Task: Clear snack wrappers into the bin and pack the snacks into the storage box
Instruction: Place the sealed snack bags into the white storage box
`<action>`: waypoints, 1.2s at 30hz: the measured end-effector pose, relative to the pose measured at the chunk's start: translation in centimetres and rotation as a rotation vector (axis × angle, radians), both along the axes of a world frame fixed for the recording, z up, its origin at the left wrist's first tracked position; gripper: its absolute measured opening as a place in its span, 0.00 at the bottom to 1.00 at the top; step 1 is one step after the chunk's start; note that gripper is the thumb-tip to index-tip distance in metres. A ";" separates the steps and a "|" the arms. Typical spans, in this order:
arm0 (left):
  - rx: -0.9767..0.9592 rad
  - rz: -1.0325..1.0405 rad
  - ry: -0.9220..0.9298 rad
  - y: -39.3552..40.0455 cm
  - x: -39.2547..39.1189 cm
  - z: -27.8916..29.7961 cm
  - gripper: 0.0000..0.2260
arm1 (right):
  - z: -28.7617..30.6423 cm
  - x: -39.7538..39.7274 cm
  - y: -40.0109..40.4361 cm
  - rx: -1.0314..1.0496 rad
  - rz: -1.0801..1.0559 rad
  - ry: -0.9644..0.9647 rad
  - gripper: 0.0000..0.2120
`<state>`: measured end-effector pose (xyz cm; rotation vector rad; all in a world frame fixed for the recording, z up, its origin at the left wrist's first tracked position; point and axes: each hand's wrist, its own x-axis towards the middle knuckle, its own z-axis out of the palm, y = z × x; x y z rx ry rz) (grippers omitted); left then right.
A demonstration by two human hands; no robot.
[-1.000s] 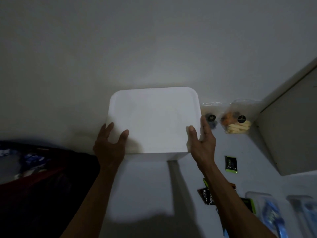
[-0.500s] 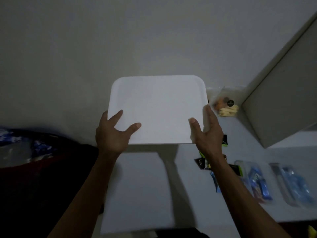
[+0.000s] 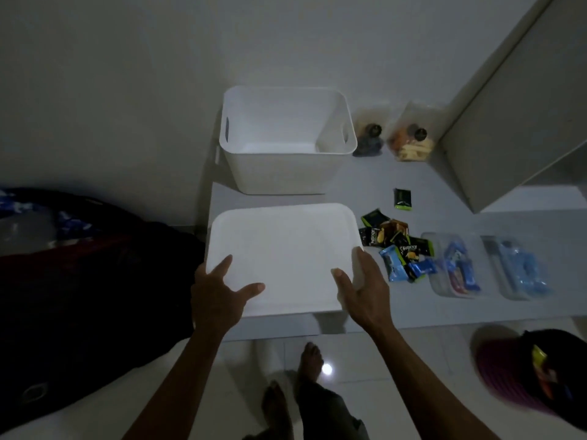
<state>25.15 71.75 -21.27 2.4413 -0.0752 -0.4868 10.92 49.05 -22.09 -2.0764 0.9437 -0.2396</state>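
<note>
Both hands are gripping the white lid (image 3: 282, 255): left hand (image 3: 219, 296) clamping its near-left edge with thumb on top, right hand (image 3: 362, 290) curling round the near-right corner. Just beyond the lid, the white storage box (image 3: 286, 173) is sitting open and apparently empty. Beside the right hand, small snack packets (image 3: 397, 246) are lying heaped on the counter (image 3: 476, 312), and blue-wrapped snacks (image 3: 524, 274) are sitting farther out. Opening looks like the step in hand; next, I'd judge, the lid needs parking clear of the box.

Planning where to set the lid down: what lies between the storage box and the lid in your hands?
In the head view, only a bare strip of white tabletop lies between the storage box and the lid. The snack packets sit off to the right.
</note>
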 end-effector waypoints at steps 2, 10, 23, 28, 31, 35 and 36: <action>0.042 -0.007 0.042 -0.2 0.0 -2.0 0.43 | -1.7 0.0 -0.2 0.021 -0.004 0.032 0.35; 0.175 -0.045 0.079 -2.5 1.0 -7.4 0.46 | -8.6 0.3 -1.7 -0.006 -0.014 0.118 0.36; 0.334 -0.050 0.014 -3.5 -0.3 -10.0 0.48 | -11.3 0.6 -0.4 -0.258 0.063 0.334 0.37; 0.285 -0.065 0.062 -3.2 -0.6 -8.0 0.47 | -8.8 0.8 -0.8 -0.080 0.076 0.334 0.38; 0.184 -0.054 0.011 -3.5 -1.3 -5.1 0.45 | -6.0 0.6 -0.6 0.042 0.017 0.257 0.38; 0.013 -0.034 -0.032 -4.4 -1.9 -0.5 0.42 | -1.4 0.0 -0.1 0.095 -0.057 0.079 0.36; -0.033 -0.037 -0.027 -4.8 -2.1 0.5 0.41 | -0.3 -0.2 -0.1 0.100 -0.072 0.036 0.36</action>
